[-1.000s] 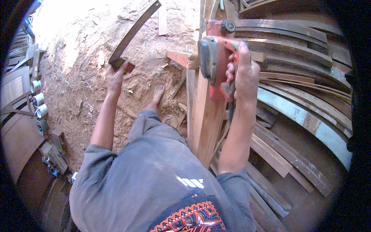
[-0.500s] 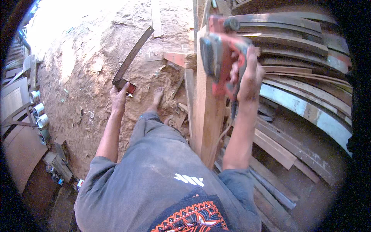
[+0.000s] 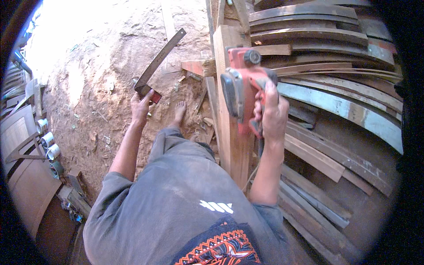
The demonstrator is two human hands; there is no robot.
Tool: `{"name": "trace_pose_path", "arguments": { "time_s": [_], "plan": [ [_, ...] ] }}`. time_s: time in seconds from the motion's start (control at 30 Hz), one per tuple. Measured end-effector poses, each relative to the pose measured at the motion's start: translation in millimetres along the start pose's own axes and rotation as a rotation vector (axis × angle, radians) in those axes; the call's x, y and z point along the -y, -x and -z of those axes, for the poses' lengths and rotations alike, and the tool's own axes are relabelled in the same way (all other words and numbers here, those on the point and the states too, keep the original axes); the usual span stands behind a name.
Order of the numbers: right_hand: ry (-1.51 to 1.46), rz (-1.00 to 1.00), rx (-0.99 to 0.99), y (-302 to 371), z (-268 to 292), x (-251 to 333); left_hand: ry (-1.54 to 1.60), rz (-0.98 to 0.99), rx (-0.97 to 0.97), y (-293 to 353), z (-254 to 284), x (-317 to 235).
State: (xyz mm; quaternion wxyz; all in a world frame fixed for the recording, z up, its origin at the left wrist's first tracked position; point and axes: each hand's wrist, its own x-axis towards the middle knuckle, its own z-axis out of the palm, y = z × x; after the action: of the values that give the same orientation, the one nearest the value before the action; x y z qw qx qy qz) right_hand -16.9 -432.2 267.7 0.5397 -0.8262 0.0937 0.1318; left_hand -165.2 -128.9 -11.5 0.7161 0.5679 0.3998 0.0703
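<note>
My left hand [image 3: 141, 106] is closed round the short stock of a try square [image 3: 158, 62], its metal blade slanting up and to the right over the dirt floor. The end of the stock is red. On the right, my right hand [image 3: 273, 110] grips the rear handle of a red electric hand planer [image 3: 245, 84]. The planer is over a long wooden beam [image 3: 236, 154] that runs away from me at my right side. Whether its sole touches the wood I cannot tell. A cord hangs from the planer's handle down beside the beam.
Stacked boards [image 3: 327, 92] fill the right side, one painted pale blue. A wooden support with a reddish end [image 3: 192, 67] sticks out left of the beam. Several white cans [image 3: 47, 140] and wooden panels [image 3: 33, 176] stand at the far left. Scraps litter the dirt floor [image 3: 101, 66].
The planer in my right hand has come nearer to me and slightly left along the beam. My left hand with the try square has shifted a little to the right.
</note>
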Motion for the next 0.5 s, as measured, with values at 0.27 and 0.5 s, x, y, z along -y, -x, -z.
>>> {"name": "trace_pose_path", "arguments": {
  "time_s": [0.27, 0.5],
  "plan": [
    [0.001, 0.155, 0.076, -121, -40, 57, 0.022, 0.016, -0.192, 37, 40, 19],
    [-0.101, 0.329, 0.082, -156, -53, 74, 0.013, 0.127, -0.282, 78, 65, 31]
  ]
}}
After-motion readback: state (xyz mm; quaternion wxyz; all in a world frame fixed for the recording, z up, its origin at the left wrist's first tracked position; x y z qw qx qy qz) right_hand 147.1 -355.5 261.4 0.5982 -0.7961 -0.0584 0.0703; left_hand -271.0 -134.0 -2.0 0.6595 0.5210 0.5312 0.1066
